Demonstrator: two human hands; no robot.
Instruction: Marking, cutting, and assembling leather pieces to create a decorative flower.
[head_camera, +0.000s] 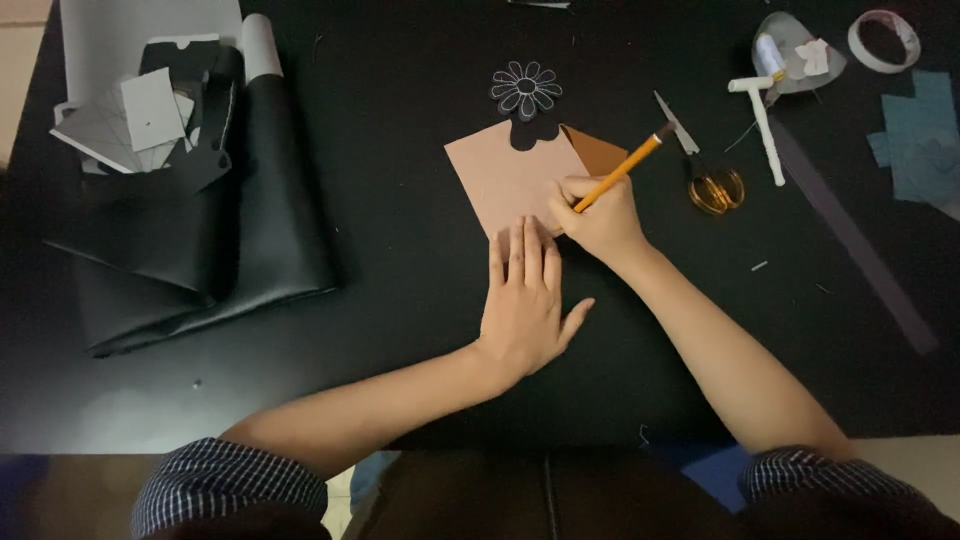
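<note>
Now the left hand (524, 300) lies flat, fingers spread, pinning the tan sheet (515, 180) at centre, while the right hand (600, 218) pinches a pencil (625, 167) on it — scissors (705, 170) at three o'clock.

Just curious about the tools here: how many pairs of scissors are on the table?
1: the scissors lie right of the pencil held in the right hand. Others may be hidden among the dark material.

Both forearms reach forward from checked sleeves and converge near the middle. The left hand (524, 300) lies flat, palm down, fingers straight and together, thumb spread to the side. The right hand (600, 215) is curled in a writing grip just beyond the left fingertips, wrist bent inward.
</note>
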